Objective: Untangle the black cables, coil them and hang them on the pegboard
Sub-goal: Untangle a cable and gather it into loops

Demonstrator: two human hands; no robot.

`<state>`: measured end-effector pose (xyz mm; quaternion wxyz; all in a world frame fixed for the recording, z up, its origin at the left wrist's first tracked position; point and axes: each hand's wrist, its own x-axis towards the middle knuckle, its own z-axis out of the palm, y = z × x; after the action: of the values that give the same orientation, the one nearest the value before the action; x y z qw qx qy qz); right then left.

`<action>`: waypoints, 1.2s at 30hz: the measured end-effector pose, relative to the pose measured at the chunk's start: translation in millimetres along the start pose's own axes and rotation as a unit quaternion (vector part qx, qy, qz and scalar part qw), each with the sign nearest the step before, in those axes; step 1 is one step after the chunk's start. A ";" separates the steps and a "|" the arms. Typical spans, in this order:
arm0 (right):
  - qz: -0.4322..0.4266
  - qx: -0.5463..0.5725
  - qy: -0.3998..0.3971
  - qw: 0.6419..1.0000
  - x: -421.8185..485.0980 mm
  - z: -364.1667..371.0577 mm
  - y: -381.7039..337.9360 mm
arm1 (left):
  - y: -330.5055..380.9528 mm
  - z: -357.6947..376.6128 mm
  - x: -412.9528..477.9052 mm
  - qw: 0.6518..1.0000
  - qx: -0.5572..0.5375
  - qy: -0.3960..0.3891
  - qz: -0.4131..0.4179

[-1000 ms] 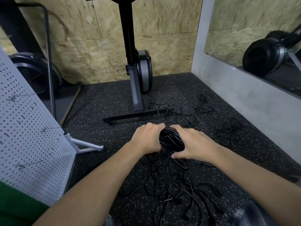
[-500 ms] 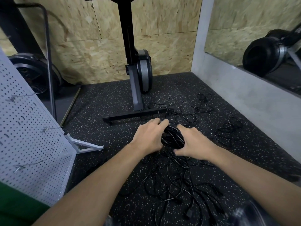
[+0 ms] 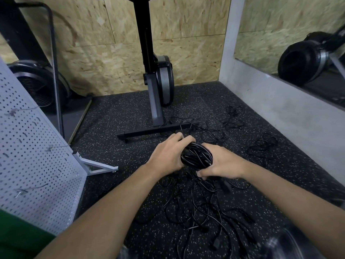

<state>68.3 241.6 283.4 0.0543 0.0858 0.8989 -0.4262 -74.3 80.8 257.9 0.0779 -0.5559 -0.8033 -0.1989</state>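
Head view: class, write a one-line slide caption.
Left hand and right hand grip a cable coil over loose cables on the floor, beside the pegboard.

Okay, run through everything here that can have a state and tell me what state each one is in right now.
left hand: grips the coiled cable bundle from the left.
right hand: grips the same bundle from the right.
coiled cable bundle: wound up, held between both hands, not yet hung.
loose cables: tangled on the floor.
pegboard: standing, no cable on its hooks.
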 end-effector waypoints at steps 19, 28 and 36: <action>0.037 0.157 -0.029 0.987 4.8 -8.9 22.1 | -8.2 0.6 -6.9 0.944 -0.285 -0.080 -0.144; 0.053 0.161 0.058 0.984 3.2 -14.0 22.6 | -3.4 3.5 -5.6 0.800 -0.496 -0.018 -0.337; 0.006 0.139 0.197 0.970 9.7 -8.5 13.2 | 30.6 -17.0 15.9 0.640 -0.672 0.096 -0.360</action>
<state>61.2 257.5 277.1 -0.1341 0.1804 0.8232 -0.5214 -53.5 96.9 286.0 -0.3184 -0.0994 -0.5728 -0.7487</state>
